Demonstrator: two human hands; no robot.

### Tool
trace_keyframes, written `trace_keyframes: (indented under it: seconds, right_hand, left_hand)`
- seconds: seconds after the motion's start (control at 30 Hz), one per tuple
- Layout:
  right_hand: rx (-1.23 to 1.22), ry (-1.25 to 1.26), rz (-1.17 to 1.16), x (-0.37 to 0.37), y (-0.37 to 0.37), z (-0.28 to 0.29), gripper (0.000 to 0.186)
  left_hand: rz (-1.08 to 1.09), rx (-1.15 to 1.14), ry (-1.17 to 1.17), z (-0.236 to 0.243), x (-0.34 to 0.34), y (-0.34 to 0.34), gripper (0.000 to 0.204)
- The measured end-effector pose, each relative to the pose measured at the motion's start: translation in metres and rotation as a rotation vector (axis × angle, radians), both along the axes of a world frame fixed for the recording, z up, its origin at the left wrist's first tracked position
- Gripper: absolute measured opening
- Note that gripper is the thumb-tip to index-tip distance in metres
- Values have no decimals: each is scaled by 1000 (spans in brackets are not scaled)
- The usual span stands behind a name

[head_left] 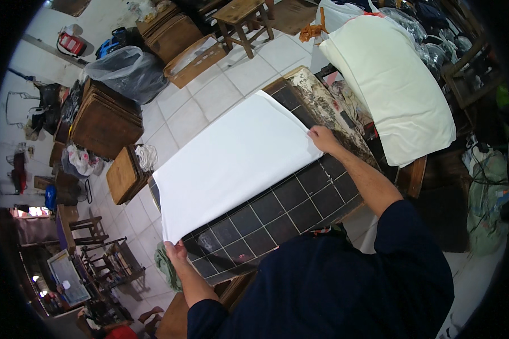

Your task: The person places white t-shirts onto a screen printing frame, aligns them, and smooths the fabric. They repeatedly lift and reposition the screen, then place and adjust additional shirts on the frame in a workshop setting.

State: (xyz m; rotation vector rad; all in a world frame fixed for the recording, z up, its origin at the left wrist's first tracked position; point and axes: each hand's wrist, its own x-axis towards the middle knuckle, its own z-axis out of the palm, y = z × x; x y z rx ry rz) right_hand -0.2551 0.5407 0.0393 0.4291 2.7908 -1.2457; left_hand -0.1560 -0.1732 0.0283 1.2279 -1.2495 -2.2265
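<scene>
A white cloth [232, 158] lies spread over a dark tiled tabletop [271, 209] with pale grout lines. My left hand [176, 252] pinches its near left corner, just past the table's left edge. At the right, my right hand [322, 139] has its fingers closed on the cloth's right edge. Between the two hands the near edge runs fairly straight, and a strip of dark tiles shows in front of it. The cloth's far part reaches to the table's far side.
Folded cream fabric [393, 85] is piled right of the table, beside a stained, peeling board [322, 96]. Stacked brown boards [107, 116] and a clear plastic bag [127, 73] stand at the left. A wooden stool [240, 20] is at the far side.
</scene>
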Motion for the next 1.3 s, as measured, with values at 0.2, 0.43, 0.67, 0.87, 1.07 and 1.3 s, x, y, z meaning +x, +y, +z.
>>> trace_keyframes:
  seconds: [0.2, 0.43, 0.67, 0.87, 1.07, 1.3]
  right_hand:
    - [541, -339, 276, 9, -3, 36, 27]
    - [373, 500, 554, -112, -105, 3, 43]
    - [862, 196, 281, -223, -67, -20, 45]
    - [788, 470, -129, -196, -31, -5, 48]
    - [559, 380, -57, -36, -55, 10, 62]
    - [470, 183, -183, 63, -47, 5, 33]
  left_hand:
    - [-57, 30, -131, -3, 50, 18, 40]
    - [82, -72, -177, -44, 58, 34, 37]
    - [149, -102, -228, -37, 54, 42, 37]
    - [269, -135, -240, -35, 48, 55, 45]
    - [261, -114, -288, -25, 43, 54, 39]
    - [251, -3, -188, -25, 50, 41, 36]
